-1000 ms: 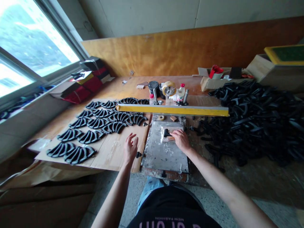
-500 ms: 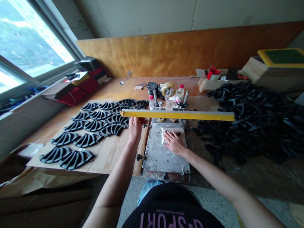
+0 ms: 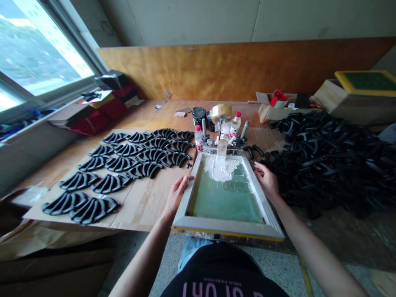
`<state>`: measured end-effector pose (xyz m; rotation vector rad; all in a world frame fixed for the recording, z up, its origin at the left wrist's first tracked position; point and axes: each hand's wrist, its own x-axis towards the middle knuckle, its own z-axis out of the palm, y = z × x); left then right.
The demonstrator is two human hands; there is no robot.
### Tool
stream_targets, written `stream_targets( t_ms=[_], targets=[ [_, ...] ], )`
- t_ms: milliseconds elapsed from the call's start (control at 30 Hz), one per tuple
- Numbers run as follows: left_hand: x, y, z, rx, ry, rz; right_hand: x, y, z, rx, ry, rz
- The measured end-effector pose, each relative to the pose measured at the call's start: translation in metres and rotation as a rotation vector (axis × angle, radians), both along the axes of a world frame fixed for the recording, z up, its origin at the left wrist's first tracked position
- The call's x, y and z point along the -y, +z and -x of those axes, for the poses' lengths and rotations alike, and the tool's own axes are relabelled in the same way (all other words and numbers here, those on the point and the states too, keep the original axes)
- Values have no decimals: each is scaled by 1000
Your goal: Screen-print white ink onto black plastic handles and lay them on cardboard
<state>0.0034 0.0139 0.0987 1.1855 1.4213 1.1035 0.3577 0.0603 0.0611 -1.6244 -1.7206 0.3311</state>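
A framed printing screen (image 3: 229, 226) with green mesh lies lowered flat in front of me, hinged at its far end. White ink (image 3: 222, 168) is pooled at the far end of the mesh, with a squeegee (image 3: 222, 149) standing in it. My left hand (image 3: 176, 194) grips the frame's left rail, fingers curled over the edge. My right hand (image 3: 266, 180) rests on the right rail, fingers bent against it. Rows of black curved plastic parts (image 3: 123, 165) lie on a cardboard sheet (image 3: 145, 202) to the left.
A big heap of black curved parts (image 3: 328, 152) fills the table on the right. Behind the screen stand a tape roll (image 3: 220, 111), small bottles (image 3: 235, 123) and a black can (image 3: 198, 114). Boxes (image 3: 349, 99) sit at the back right, red items (image 3: 102, 115) by the window.
The screen frame has swung down from raised to flat over the base plate. My left hand moved to its left rail; my right hand left the plate and went to the right rail.
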Motion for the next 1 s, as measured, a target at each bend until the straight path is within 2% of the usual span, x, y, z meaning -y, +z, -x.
stream_targets(
  t_ms=[67, 167, 233, 300, 367, 433, 567, 633, 733, 833, 900, 1000],
  targets=[
    [8, -29, 3, 16, -60, 113, -20, 15, 14, -1, -16, -105],
    [10, -69, 1, 21, -55, 163, -51, 33, 56, 167, 112, -229],
    [8, -87, -2, -13, -23, 156, -69, 37, 82, 302, 227, -193],
    [5, -95, -3, -35, -17, 159, -83, 34, 97, 416, 319, -83],
    [4, -97, -3, -47, -24, 168, -91, 27, 103, 504, 363, 39],
    [5, -97, -3, -60, -25, 166, -92, 19, 101, 557, 346, 97],
    [8, -97, -3, -91, -17, 144, -72, 7, 98, 582, 319, 31],
    [8, -98, -3, -103, -15, 151, -52, 5, 98, 586, 409, -1],
    [9, -98, -3, -113, -18, 164, -24, 11, 94, 579, 645, -31],
    [9, -96, -3, -110, -15, 159, -15, 22, 86, 525, 808, -24],
    [8, -95, -4, -95, -17, 160, -19, 27, 84, 472, 792, 5],
    [7, -96, -3, -61, -20, 173, -24, 21, 87, 432, 650, -14]
  ],
)
